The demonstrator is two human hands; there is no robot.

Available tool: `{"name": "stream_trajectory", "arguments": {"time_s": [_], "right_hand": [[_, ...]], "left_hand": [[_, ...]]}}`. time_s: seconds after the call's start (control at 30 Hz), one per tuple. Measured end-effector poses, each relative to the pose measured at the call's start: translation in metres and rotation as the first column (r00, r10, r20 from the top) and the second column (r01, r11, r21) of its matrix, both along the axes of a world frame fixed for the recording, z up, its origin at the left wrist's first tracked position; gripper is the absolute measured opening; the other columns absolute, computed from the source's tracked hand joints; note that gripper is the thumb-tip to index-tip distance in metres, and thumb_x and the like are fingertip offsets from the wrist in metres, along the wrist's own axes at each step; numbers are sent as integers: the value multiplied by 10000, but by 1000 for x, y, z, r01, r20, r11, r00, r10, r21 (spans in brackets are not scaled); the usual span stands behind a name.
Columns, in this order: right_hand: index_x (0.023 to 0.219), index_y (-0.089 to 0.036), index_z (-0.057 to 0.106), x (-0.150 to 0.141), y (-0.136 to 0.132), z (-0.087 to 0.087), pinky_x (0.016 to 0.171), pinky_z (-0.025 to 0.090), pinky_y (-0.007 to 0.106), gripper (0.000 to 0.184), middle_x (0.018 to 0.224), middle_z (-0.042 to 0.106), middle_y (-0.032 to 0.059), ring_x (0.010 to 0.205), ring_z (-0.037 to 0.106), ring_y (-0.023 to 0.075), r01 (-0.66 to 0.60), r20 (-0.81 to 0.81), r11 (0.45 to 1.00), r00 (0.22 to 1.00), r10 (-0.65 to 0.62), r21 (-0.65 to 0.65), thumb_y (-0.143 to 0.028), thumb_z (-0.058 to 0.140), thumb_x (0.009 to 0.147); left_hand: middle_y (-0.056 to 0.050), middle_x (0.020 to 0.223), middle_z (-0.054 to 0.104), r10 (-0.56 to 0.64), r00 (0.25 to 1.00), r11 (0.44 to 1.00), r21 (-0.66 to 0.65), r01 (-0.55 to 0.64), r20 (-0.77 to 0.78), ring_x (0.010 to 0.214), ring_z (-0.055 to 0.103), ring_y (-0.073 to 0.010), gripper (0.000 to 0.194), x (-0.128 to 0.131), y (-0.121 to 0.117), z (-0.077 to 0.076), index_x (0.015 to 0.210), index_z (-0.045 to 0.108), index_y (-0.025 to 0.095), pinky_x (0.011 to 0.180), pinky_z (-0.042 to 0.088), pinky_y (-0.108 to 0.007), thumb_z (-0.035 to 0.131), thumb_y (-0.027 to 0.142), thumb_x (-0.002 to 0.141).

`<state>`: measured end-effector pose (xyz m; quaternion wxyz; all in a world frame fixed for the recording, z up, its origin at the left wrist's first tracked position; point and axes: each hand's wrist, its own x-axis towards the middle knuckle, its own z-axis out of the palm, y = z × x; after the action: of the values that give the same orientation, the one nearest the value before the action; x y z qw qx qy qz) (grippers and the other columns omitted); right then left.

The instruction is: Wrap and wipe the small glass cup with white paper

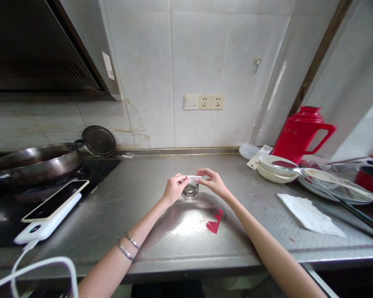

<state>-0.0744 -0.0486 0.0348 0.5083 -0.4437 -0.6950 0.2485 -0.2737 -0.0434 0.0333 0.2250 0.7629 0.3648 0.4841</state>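
My left hand and my right hand meet over the middle of the steel counter. Their fingertips pinch a small white flat piece from its two sides, the thumbs toward me. Its kind is too small to make out. Just below it stands a small round clear container, which looks like glass. Whether the white piece touches its rim, I cannot tell. In front of my right forearm lies a torn scrap of red paper. Two bracelets circle my left wrist.
At left, a steel pan sits on the black stove, near a phone on a white power bank with a cable. At right are a red thermos, stacked bowls, a plate with utensils, and a white napkin.
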Motion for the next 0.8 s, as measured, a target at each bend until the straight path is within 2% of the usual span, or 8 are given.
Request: {"name": "stream_trajectory", "arguments": {"time_s": [0.1, 0.23, 0.47, 0.63, 0.8], "right_hand": [[858, -164, 686, -4, -1, -1, 657, 467, 260, 349, 874, 697, 59, 835, 625, 194, -73, -52, 997, 996, 71, -32, -478, 688, 704], [737, -156, 684, -10, -3, -3, 610, 446, 252, 331, 714, 663, 24, 678, 590, 154, -53, -143, 997, 989, 45, -53, -484, 688, 700], [731, -165, 621, -20, -4, -4, 577, 467, 249, 369, 676, 615, 4, 609, 553, 127, -112, -364, 987, 929, 65, -111, -495, 747, 623], [839, -155, 665, -19, -3, -5, 581, 464, 244, 389, 770, 652, 32, 682, 577, 145, -110, -307, 987, 949, 71, -113, -477, 740, 635], [727, -149, 686, -17, -2, -6, 592, 441, 250, 328, 699, 651, 26, 645, 560, 143, -57, -188, 995, 981, 40, -85, -474, 693, 688]], "left_hand": [[-52, 800, 671, -5, 1000, 1000, -12, 6, 16, 712, 584, -147, 236, 0, -1, 1, 824, 707, 140, 685, 437, -251, 537, 302, 849], [-61, 819, 693, 0, 999, 999, -34, 2, 39, 736, 605, -162, 229, 1, -1, 2, 826, 694, 140, 686, 438, -249, 531, 297, 854], [-52, 755, 689, 4, 999, 998, -61, -1, 51, 690, 612, -164, 235, 0, 3, -1, 799, 661, 135, 641, 431, -238, 502, 294, 865], [-60, 804, 706, 3, 997, 997, -72, 2, 72, 738, 633, -176, 232, 0, 3, -1, 826, 663, 136, 680, 453, -248, 492, 287, 865], [-76, 887, 714, 4, 995, 994, -109, 8, 103, 829, 649, -195, 251, 0, 3, 1, 900, 677, 143, 743, 481, -278, 527, 339, 852]]}}
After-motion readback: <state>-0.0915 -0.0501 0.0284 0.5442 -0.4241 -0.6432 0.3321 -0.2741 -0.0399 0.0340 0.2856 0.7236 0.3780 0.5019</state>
